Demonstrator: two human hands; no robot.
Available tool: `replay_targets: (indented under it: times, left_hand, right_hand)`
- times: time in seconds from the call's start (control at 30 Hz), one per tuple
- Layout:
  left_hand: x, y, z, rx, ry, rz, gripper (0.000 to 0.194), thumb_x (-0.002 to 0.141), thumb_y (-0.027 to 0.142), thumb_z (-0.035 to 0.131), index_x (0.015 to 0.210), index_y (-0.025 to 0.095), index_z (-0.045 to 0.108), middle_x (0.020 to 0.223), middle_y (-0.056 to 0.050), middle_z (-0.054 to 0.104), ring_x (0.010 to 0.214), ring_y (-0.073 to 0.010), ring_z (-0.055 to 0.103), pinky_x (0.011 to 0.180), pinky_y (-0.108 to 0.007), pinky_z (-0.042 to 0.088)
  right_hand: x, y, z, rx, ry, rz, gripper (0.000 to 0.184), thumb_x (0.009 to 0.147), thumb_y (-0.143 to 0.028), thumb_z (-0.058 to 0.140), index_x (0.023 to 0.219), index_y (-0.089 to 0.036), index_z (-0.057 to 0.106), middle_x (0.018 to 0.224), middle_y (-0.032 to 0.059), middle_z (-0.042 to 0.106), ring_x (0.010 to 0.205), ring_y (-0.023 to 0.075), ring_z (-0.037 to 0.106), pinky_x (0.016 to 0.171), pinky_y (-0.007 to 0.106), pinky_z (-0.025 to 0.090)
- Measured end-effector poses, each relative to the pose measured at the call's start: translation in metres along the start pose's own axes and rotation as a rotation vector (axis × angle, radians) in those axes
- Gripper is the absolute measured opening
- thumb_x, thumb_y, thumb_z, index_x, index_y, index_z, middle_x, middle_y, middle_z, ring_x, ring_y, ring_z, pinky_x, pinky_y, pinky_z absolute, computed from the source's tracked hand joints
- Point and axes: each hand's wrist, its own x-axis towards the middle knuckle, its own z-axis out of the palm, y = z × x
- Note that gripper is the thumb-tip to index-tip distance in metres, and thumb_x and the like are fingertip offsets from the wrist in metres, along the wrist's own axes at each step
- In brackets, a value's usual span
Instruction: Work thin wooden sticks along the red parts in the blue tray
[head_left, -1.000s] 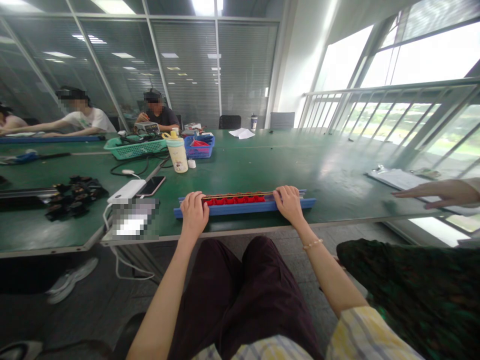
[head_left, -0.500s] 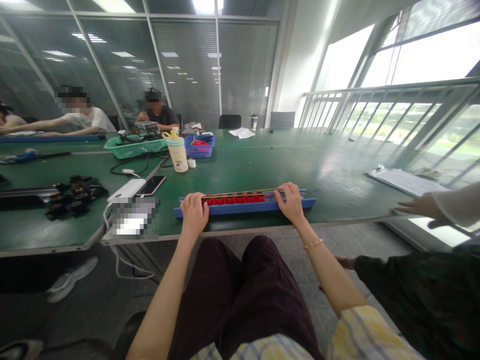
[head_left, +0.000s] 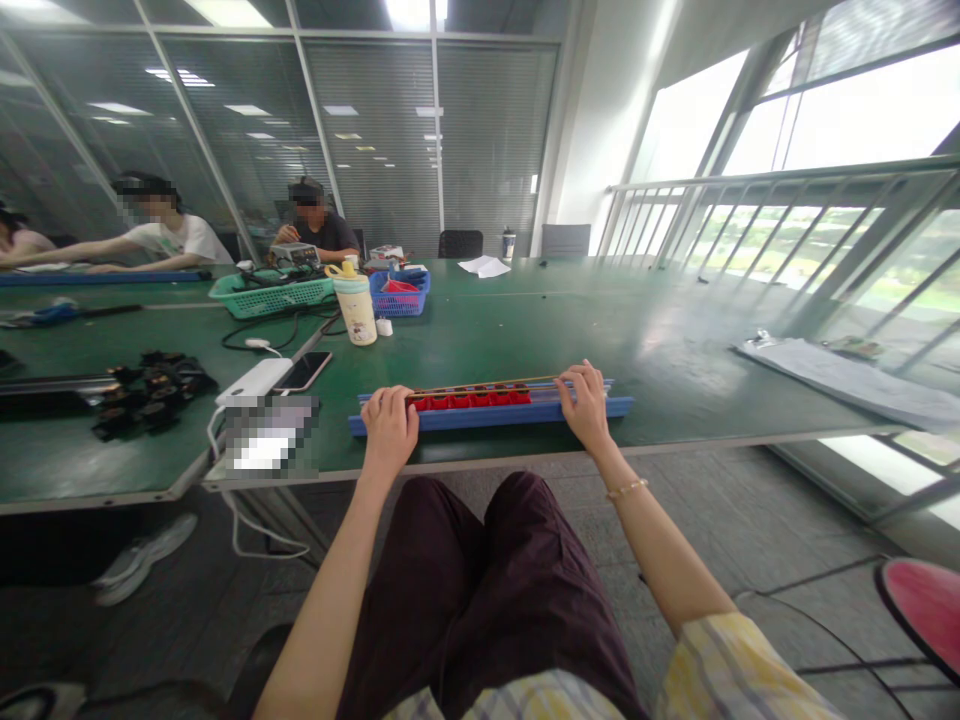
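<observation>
A long blue rail [head_left: 480, 415] lies along the near edge of the green table, with a row of several red pieces [head_left: 472, 398] in it. Above the red pieces runs a thin yellowish strip [head_left: 487, 384], rising slightly to the right. My left hand [head_left: 390, 420] is closed over the rail's left end, its thumb on the near side; its fingertips are partly hidden. Near the rail's right end, my right hand [head_left: 585, 405] has its fingers bent and pinches the strip's right end.
Left of the rail are a white power bank [head_left: 253, 382], a phone [head_left: 304, 371] and a pile of black parts [head_left: 154, 390]. Farther back stand a cream bottle [head_left: 355, 312], a green basket [head_left: 270, 299] and a blue basket [head_left: 405, 300]. Papers [head_left: 847, 375] lie right; a red seat [head_left: 922, 615] is below.
My right hand has shifted slightly right and up, and the strip's right end sits higher. My left hand stays put. The person at the right has left the view, uncovering the red seat.
</observation>
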Motion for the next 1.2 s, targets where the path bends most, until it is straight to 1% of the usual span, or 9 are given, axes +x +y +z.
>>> replay_targets:
  times: [0.2, 0.4, 0.53, 0.63, 0.8, 0.93, 1.07, 1.2]
  left_hand:
    - [0.0001, -0.0012, 0.0029, -0.005, -0.013, -0.006, 0.028, 0.095, 0.027, 0.041, 0.117, 0.018, 0.057, 0.126, -0.012, 0.064, 0.125, -0.0305, 0.046, 0.106, -0.047, 0.032]
    - [0.0004, 0.0018, 0.0021, 0.009, -0.020, -0.007, 0.026, 0.095, 0.026, 0.041, 0.115, 0.019, 0.057, 0.122, -0.012, 0.064, 0.125, -0.0305, 0.045, 0.105, -0.047, 0.033]
    - [0.0007, 0.0037, 0.0003, 0.006, -0.028, -0.010, 0.027, 0.095, 0.027, 0.041, 0.116, 0.019, 0.057, 0.123, -0.012, 0.064, 0.125, -0.0304, 0.045, 0.106, -0.047, 0.032]
    - [0.0006, 0.0042, 0.0000, 0.002, -0.027, -0.011, 0.029, 0.095, 0.027, 0.040, 0.117, 0.018, 0.057, 0.124, -0.013, 0.064, 0.125, -0.0301, 0.045, 0.107, -0.047, 0.032]
    - [0.0001, 0.0032, 0.0002, -0.002, -0.018, -0.004, 0.030, 0.096, 0.027, 0.040, 0.118, 0.019, 0.059, 0.124, -0.013, 0.064, 0.125, -0.0304, 0.045, 0.106, -0.047, 0.033]
    - [-0.0001, 0.0027, -0.0002, -0.001, 0.007, 0.004, 0.032, 0.096, 0.028, 0.040, 0.119, 0.019, 0.059, 0.133, -0.012, 0.061, 0.126, -0.0304, 0.044, 0.107, -0.047, 0.033]
    - [0.0002, 0.0030, -0.0006, 0.003, 0.000, -0.005, 0.032, 0.095, 0.028, 0.040, 0.118, 0.020, 0.060, 0.141, -0.013, 0.055, 0.131, -0.0311, 0.043, 0.109, -0.048, 0.033]
    - [0.0001, 0.0025, 0.0006, -0.016, 0.012, -0.021, 0.031, 0.094, 0.028, 0.040, 0.118, 0.019, 0.058, 0.143, -0.014, 0.054, 0.133, -0.0301, 0.042, 0.111, -0.048, 0.033]
  right_hand:
    - [0.0008, 0.0013, 0.0007, 0.031, -0.007, 0.000, 0.016, 0.097, -0.031, 0.051, 0.094, -0.023, 0.064, 0.097, 0.0081, 0.060, 0.095, 0.0225, 0.056, 0.109, 0.054, 0.043]
    - [0.0007, 0.0010, -0.0020, 0.017, -0.045, -0.024, 0.026, 0.098, -0.033, 0.050, 0.084, -0.024, 0.070, 0.097, 0.0082, 0.061, 0.097, 0.0230, 0.056, 0.108, 0.051, 0.044]
    - [0.0015, 0.0008, -0.0049, 0.003, -0.043, -0.031, 0.025, 0.098, -0.031, 0.049, 0.095, -0.024, 0.073, 0.107, 0.0082, 0.065, 0.107, 0.0240, 0.057, 0.112, 0.052, 0.040]
    - [0.0018, 0.0028, -0.0062, -0.026, 0.001, -0.003, 0.026, 0.098, -0.030, 0.048, 0.103, -0.024, 0.073, 0.114, 0.0085, 0.068, 0.114, 0.0258, 0.055, 0.111, 0.052, 0.040]
    - [0.0005, 0.0067, -0.0066, -0.036, 0.087, 0.046, 0.027, 0.099, -0.030, 0.046, 0.098, -0.023, 0.073, 0.107, 0.0088, 0.069, 0.111, 0.0259, 0.056, 0.106, 0.050, 0.044]
    - [0.0000, 0.0072, -0.0066, -0.034, 0.116, 0.083, 0.029, 0.100, -0.032, 0.045, 0.099, -0.024, 0.073, 0.106, 0.0091, 0.069, 0.106, 0.0261, 0.058, 0.103, 0.051, 0.044]
    - [0.0002, 0.0067, -0.0060, -0.027, 0.112, 0.078, 0.029, 0.100, -0.032, 0.044, 0.100, -0.024, 0.073, 0.106, 0.0089, 0.069, 0.106, 0.0258, 0.058, 0.106, 0.053, 0.043]
    - [-0.0005, 0.0066, -0.0050, -0.011, 0.068, 0.051, 0.029, 0.100, -0.032, 0.045, 0.097, -0.025, 0.073, 0.106, 0.0078, 0.069, 0.108, 0.0248, 0.058, 0.111, 0.054, 0.040]
